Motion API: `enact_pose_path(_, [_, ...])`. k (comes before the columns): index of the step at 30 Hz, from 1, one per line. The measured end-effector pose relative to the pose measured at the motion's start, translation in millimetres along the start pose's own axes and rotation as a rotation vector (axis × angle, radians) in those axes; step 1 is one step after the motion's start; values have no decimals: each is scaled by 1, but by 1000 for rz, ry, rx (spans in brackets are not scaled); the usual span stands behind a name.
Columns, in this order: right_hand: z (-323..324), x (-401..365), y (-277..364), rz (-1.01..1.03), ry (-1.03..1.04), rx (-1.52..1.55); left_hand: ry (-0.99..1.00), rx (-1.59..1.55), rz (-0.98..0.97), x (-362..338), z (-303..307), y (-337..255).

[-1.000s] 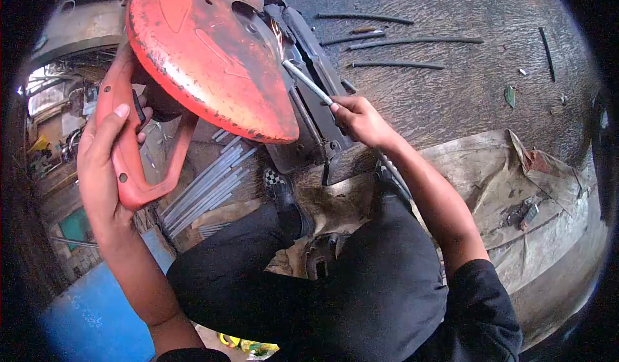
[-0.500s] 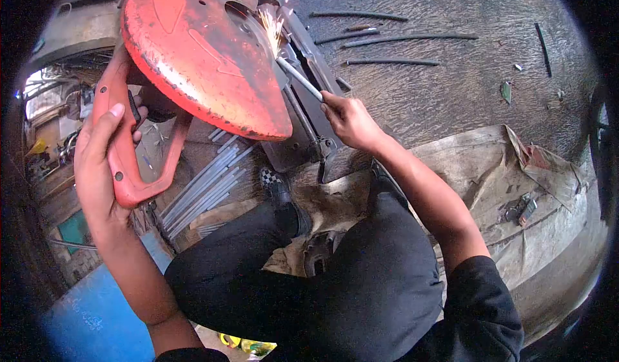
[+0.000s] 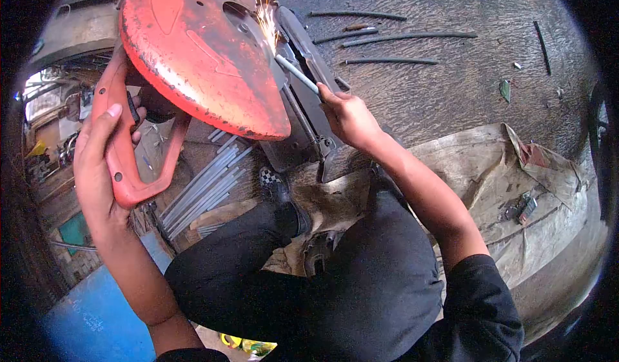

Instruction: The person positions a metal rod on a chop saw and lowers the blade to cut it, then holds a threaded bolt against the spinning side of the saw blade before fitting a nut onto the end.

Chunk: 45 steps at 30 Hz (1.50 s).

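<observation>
My left hand (image 3: pixel 103 149) is wrapped round the red handle of a cut-off saw (image 3: pixel 200 59), its fingers by the black trigger. The saw's worn red blade guard hides most of the disc. My right hand (image 3: pixel 348 114) grips a grey metal rod (image 3: pixel 298 74). The rod's far end points in beside the guard's edge, where orange sparks (image 3: pixel 266 23) spray upward. Below the guard is the saw's dark metal base (image 3: pixel 306 46), with a threaded vise screw (image 3: pixel 300 114) along it. The exact contact of disc and rod is hidden.
Several grey rods (image 3: pixel 206 191) lie in a bundle left of my feet. Several dark rods (image 3: pixel 409 38) are spread on the rough floor ahead. A crumpled, dirty cloth (image 3: pixel 490 175) with a lighter (image 3: pixel 527 208) on it lies at right. A blue panel (image 3: pixel 103 304) is at lower left.
The sparks have grown longer and spread higher. My right hand and the rod have shifted very slightly left. My left hand keeps the same hold on the saw handle.
</observation>
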State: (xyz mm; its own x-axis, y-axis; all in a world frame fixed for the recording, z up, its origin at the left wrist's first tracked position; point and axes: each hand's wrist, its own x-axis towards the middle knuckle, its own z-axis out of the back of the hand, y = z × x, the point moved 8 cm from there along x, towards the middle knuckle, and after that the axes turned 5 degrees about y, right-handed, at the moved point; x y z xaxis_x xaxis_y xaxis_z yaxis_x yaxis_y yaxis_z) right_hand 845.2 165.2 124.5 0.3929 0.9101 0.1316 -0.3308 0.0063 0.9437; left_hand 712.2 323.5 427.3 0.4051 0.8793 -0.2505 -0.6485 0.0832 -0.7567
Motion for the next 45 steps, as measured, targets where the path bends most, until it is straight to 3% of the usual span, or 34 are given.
enact_pose_path(3, [10,-3,0,-20,-19,-25,-68,-43,-3,-3,1,-3])
enact_pose_path(5, [22,-1,-13,-117,8,-84,21,67,19,1,1,1])
enact_pose_path(7, [39,8,-28,-347,76,-93,27,65,17,2,5,5])
enact_pose_path(13, [67,53,-30,-273,133,-168,-49,18,-5,-2,2,0])
enact_pose_path(16, [75,68,-12,-38,-3,-453,-55,-14,11,-2,3,2])
enact_pose_path(23, [77,88,-4,74,3,-656,-99,3,15,-4,2,-1])
enact_pose_path(45, [84,88,12,144,-28,-718,-117,-31,38,-3,3,3])
